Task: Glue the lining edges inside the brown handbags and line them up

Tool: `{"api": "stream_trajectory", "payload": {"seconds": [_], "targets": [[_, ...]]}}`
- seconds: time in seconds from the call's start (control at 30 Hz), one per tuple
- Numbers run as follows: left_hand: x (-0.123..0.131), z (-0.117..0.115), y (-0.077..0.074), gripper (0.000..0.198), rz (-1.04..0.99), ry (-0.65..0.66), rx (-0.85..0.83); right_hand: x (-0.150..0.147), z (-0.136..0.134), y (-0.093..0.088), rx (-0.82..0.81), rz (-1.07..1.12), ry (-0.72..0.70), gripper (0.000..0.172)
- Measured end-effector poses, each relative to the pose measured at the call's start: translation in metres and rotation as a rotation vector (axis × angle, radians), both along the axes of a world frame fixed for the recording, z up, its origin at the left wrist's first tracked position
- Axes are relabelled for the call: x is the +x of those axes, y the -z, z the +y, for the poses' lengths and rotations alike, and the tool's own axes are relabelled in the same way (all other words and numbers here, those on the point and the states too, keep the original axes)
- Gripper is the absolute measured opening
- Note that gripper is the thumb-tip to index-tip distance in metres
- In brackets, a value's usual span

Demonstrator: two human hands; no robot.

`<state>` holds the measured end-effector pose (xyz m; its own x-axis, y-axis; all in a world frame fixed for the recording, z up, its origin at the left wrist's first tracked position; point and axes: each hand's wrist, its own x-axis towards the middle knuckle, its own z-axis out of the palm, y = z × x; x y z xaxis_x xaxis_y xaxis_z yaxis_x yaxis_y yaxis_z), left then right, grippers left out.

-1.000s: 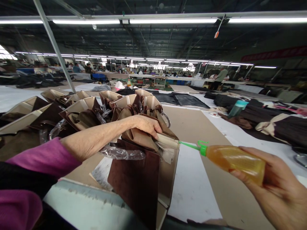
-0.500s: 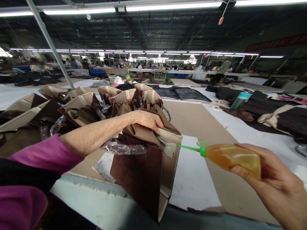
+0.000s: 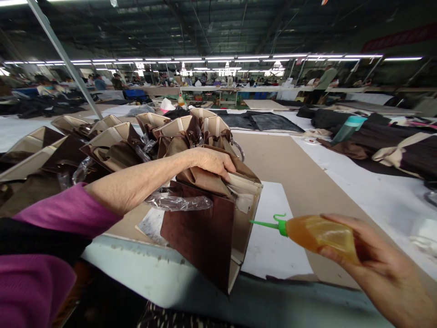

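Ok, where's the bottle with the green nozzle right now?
Head view, lower right: the bottle is in the right hand, its green nozzle pointing left toward the brown bag.

Red banner (image 3: pixel 400 38), unreadable, no legible text

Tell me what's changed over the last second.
The right hand has moved the bottle so its green nozzle points lower along the bag's side edge, away from the top corner. Nothing was taken or let go; the left hand still holds the bag.
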<state>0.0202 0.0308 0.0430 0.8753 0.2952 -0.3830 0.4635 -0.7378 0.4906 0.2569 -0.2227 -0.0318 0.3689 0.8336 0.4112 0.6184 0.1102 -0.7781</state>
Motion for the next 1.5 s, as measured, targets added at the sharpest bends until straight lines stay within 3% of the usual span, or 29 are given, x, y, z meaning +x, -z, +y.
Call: {"api": "stream_trajectory", "payload": {"seconds": [0.27, 0.47, 0.83, 1.1, 1.37, 1.5], "targets": [[0.004, -0.007, 0.004, 0.025, 0.023, -0.041, 0.038, 0.001, -0.017, 0.031, -0.110, 0.024, -0.085, 0.032], [0.006, -0.010, 0.003, 0.028, 0.036, -0.001, 0.034, 0.004, -0.027, 0.058, -0.171, 0.064, -0.075, 0.044], [0.009, -0.012, 0.005, 0.026, 0.050, -0.029, 0.027, 0.002, -0.022, 0.040, -0.019, 0.104, 0.008, 0.044], [0.011, -0.019, 0.003, 0.027, 0.058, -0.012, 0.049, 0.000, -0.030, 0.069, -0.175, 0.034, -0.115, 0.043], [0.007, -0.026, 0.004, 0.022, 0.047, -0.030, 0.028, -0.013, -0.026, 0.084, -0.231, 0.060, -0.169, 0.039], [-0.006, -0.040, 0.002, 0.022, 0.025, -0.036, 0.061, -0.010, -0.026, 0.090, -0.324, 0.154, -0.203, 0.044]]}}
